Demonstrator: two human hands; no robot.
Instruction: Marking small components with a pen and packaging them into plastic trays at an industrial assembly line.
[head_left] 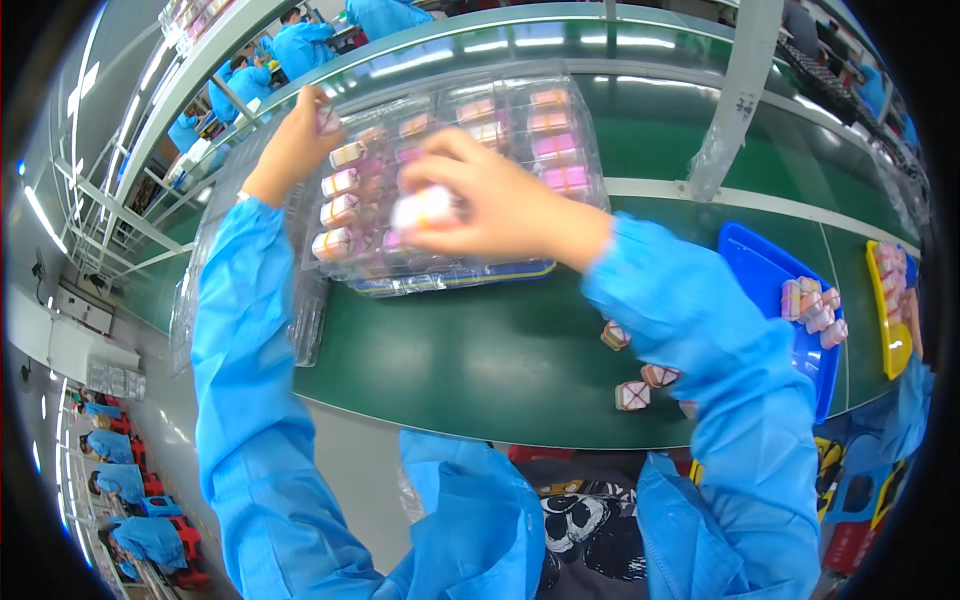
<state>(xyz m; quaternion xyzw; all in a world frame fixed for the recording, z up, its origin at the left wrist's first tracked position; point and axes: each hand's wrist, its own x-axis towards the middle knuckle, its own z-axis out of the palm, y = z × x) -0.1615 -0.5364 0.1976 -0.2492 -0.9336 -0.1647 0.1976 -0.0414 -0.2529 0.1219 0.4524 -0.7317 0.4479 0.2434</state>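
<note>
Hands loading small pink boxes into clear blister tray (pixel 560 110), upper centre of frame.
R hand (pixel 500 205) pinches a blurred pink box (pixel 425 208) over tray; L hand (pixel 292 150) grips tray's left edge. Tray mostly filled; loose boxes (pixel 632 395) on green belt (pixel 480 360) and in blue bin (pixel 760 275) at right remain.

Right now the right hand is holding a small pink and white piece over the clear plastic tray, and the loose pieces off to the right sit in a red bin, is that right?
Not quite. The bin holding the loose pieces is blue, not red, as the head view shows. The rest holds: the right hand has a small pink and white piece in its fingers over the clear plastic tray.
</note>
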